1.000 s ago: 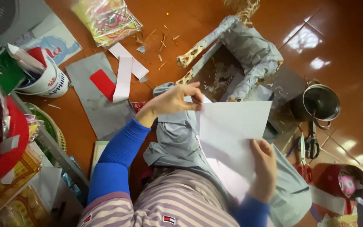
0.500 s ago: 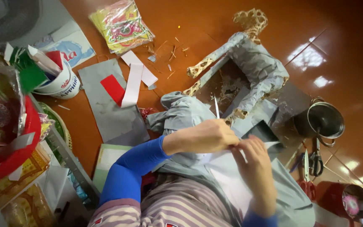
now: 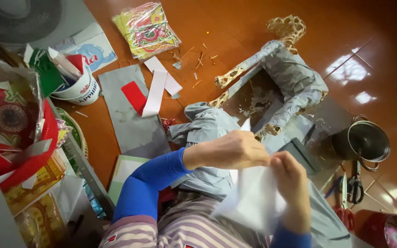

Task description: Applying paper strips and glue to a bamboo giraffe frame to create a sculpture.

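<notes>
Both of my hands hold a white sheet of paper (image 3: 252,197) close over my lap. My left hand (image 3: 228,149), in a blue sleeve, pinches its upper edge with fingers closed. My right hand (image 3: 291,183) grips the same sheet from the right, and the paper bends between them. Just beyond my hands on the orange floor lies a woven bamboo frame (image 3: 281,69) partly covered in grey paper.
Grey, red and white paper strips (image 3: 143,96) lie on the floor to the left, near a white tub (image 3: 76,87) of paper scraps. A metal pot (image 3: 361,140) and scissors (image 3: 354,186) sit at the right. A printed packet (image 3: 145,30) lies at the top. Stacked packages crowd the left edge.
The flat sheet held up a second ago has been brought down toward my lap and bent. My hands have come together on it, and the view has shifted slightly.
</notes>
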